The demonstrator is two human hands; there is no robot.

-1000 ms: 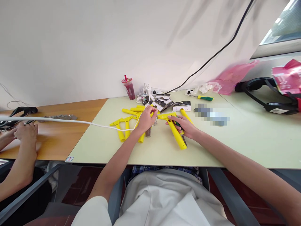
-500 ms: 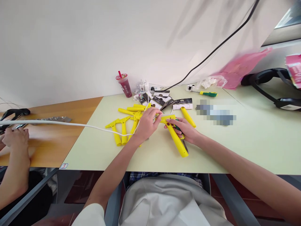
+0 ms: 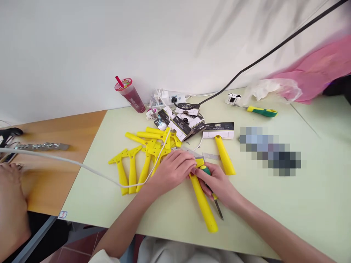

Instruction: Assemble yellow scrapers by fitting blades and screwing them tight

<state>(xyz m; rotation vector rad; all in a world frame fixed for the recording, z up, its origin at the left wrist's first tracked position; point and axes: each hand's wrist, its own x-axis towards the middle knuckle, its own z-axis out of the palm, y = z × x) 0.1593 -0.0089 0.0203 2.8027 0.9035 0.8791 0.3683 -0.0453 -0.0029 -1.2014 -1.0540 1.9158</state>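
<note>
A yellow plastic scraper [image 3: 203, 204] is between my hands, its head turned away from me and its handle pointing back toward the table's front edge. My left hand [image 3: 175, 170] closes over the left side of the head, hiding much of it. At the head's right end, my right hand [image 3: 219, 182] grips the scraper with the thumb on top. The same hand also keeps a green-and-yellow screwdriver [image 3: 206, 171] in its palm, the metal shaft pointing down toward me. Several more yellow scrapers [image 3: 133, 170] lie in a pile to the left. Thin metal blades [image 3: 211, 156] lie just beyond my hands.
Behind the pile are black-and-white packaging cards [image 3: 181, 128], a power strip [image 3: 179, 98] and a red drink cup [image 3: 133, 96]. A yellow handle [image 3: 225, 157] and a second screwdriver [image 3: 262, 111] lie to the right. A white cable [image 3: 104, 178] crosses above the left side. A co-worker's hand [image 3: 9, 182] shows far left.
The view has moved closer and lower. My left hand has come down from a raised pinch beside the scraper's head to close over it. My right hand keeps the scraper and screwdriver.
</note>
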